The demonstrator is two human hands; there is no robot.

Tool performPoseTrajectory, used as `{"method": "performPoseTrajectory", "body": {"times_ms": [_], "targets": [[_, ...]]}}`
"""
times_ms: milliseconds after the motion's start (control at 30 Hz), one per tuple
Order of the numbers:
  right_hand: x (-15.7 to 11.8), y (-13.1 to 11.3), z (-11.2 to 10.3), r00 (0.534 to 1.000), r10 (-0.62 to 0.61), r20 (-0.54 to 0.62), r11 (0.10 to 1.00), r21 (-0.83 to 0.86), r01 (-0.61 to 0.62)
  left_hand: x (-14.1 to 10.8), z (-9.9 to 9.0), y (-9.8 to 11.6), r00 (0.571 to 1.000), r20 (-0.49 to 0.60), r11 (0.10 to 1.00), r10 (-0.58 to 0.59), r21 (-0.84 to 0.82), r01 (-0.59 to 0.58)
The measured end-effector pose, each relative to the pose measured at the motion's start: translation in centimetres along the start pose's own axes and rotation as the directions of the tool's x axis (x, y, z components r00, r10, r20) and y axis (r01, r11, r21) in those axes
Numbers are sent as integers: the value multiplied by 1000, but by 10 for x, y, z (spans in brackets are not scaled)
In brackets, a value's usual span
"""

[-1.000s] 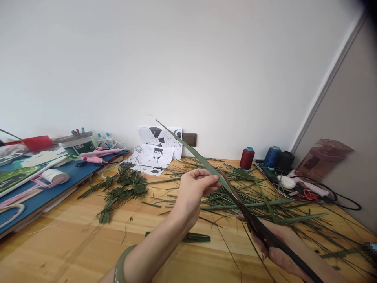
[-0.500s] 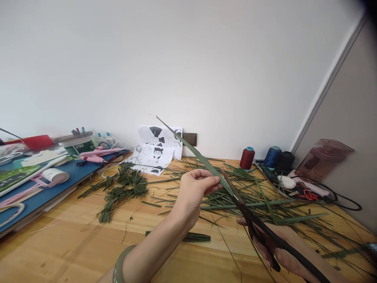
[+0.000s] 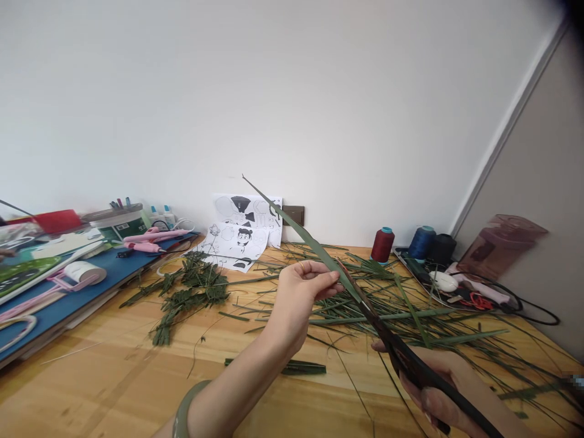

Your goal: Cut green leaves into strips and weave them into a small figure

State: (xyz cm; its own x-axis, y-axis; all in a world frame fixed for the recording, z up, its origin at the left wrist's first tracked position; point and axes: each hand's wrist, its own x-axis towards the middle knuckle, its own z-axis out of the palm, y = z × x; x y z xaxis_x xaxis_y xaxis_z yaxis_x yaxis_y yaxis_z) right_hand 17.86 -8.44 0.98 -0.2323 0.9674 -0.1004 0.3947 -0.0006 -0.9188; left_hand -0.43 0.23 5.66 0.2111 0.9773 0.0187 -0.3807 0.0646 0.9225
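My left hand (image 3: 303,292) pinches a long green leaf strip (image 3: 310,240) between thumb and fingers. The strip slants up to the left and ends in a thin tip in front of the wall. In my right hand (image 3: 438,380) is a pair of dark scissors (image 3: 387,340), with the fingers in and around the handles. The scissor blades lie along the lower end of the strip, just right of my left fingertips. Behind both hands spreads a loose heap of cut green leaf strips (image 3: 365,310). A short folded leaf piece (image 3: 303,367) lies partly hidden behind my left forearm.
Woven leaf pieces (image 3: 196,283) lie left of my hands. Printed drawing sheets (image 3: 241,234) lean on the wall. Pink glue guns (image 3: 157,237) rest on a blue board at left. A red thread spool (image 3: 382,244) stands by a tray (image 3: 431,298) of tools at right.
The scissor handles have come closer together and the right hand has shifted slightly right and down. The left hand and the leaf strip have barely moved.
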Motion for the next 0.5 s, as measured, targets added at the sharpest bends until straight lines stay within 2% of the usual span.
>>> {"method": "performPoseTrajectory", "body": {"times_ms": [233,500], "targets": [[0,-3,0,997,34,66,999,20,-36,0,-4,0,998,44,999,41,20,-42],[-1,-7,1,994,109,-7,994,6,-109,1,-3,2,998,31,998,52,45,-54]]}}
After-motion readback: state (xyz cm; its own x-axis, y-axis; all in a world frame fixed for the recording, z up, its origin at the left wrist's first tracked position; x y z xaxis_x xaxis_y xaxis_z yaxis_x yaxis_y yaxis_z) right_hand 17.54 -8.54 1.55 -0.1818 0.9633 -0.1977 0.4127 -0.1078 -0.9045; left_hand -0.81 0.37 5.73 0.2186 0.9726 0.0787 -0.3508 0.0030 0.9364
